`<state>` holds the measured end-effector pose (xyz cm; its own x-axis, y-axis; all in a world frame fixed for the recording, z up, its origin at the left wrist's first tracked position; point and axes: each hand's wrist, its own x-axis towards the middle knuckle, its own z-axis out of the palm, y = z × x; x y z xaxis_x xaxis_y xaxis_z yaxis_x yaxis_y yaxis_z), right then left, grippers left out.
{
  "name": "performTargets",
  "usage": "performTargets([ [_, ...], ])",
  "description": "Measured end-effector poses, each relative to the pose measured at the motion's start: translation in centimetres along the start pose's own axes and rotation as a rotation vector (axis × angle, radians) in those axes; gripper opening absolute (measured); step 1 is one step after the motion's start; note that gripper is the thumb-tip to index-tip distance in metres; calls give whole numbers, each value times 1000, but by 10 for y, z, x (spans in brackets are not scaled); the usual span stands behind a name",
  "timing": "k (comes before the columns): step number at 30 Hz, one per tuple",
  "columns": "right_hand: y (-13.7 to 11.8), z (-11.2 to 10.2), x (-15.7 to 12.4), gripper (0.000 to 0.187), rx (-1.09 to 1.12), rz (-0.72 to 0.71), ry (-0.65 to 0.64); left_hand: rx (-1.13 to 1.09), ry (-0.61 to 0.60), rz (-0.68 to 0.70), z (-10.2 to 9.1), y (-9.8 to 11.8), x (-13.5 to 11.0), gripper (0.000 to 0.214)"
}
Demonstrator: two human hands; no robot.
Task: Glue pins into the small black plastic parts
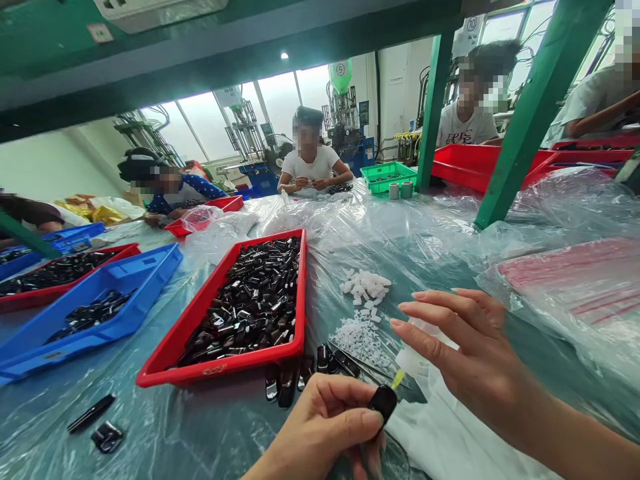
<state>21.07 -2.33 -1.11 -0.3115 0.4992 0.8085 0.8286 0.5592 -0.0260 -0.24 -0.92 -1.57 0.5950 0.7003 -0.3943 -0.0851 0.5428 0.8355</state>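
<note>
While the left hand (325, 433) pinches a small glossy black plastic piece (383, 403) tight between thumb and fingers, the right hand (473, 353) has its fingers closed around a little white plastic squeeze bottle (413, 353) with a yellow-green nozzle tip (397, 379). That tip sits right by the black piece, though honestly I can't tell if they're touching. Both hands are off past the near right corner of a shallow red plastic tray (220, 371), which is heaped with shiny black pieces (245, 307). Just below the tray's near rim there's a loose bunch of more black pieces (305, 373), and to its right are two small piles of white plastic bits (365, 287). Left of the tray sits a blue plastic tray (150, 283) holding more black pieces. All of this is on clear plastic sheeting (400, 233). Beyond the far end of the red tray, a co-worker in a white T-shirt (310, 163) sits with both hands together over something small, and a green plastic crate (387, 177) sits further right.
</note>
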Motion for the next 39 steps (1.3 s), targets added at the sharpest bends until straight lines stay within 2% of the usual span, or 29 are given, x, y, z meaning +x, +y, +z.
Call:
performTargets([
  [39,1,2,-3,31,9,-12,17,31,-18,-21,-1,-2,2,36],
])
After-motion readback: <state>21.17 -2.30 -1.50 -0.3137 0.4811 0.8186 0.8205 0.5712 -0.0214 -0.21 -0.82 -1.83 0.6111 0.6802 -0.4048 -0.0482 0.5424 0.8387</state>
